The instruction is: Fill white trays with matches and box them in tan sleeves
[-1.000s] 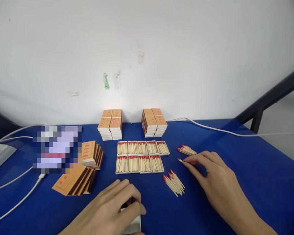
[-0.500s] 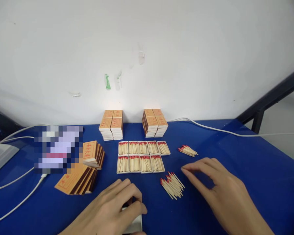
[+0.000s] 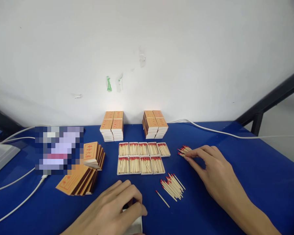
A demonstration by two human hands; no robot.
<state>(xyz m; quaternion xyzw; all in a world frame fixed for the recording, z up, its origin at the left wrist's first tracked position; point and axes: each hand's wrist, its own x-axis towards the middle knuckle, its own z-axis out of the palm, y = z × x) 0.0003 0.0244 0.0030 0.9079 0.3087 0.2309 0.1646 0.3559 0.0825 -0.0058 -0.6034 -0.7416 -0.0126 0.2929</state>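
Observation:
At the bottom edge, my left hand is curled round a white matchbox tray, which it mostly covers. My right hand reaches to the far right heap of matches, thumb and fingertip pinched on its near end. The fingers hide part of those matches. Between my hands, a second heap of matches lies with red heads pointing away. One single match rests just left of it. Beyond, white trays filled with matches stand in two rows.
Two stacks of matchboxes stand by the wall. To the left, tilted matchbox covers lean in a row below more matchboxes. A blurred phone has a white cable. Another cable crosses the back right.
My right hand has moved away from me, from beside the near heap to the far one. A single match now lies left of the near heap. My left hand stays on the tray.

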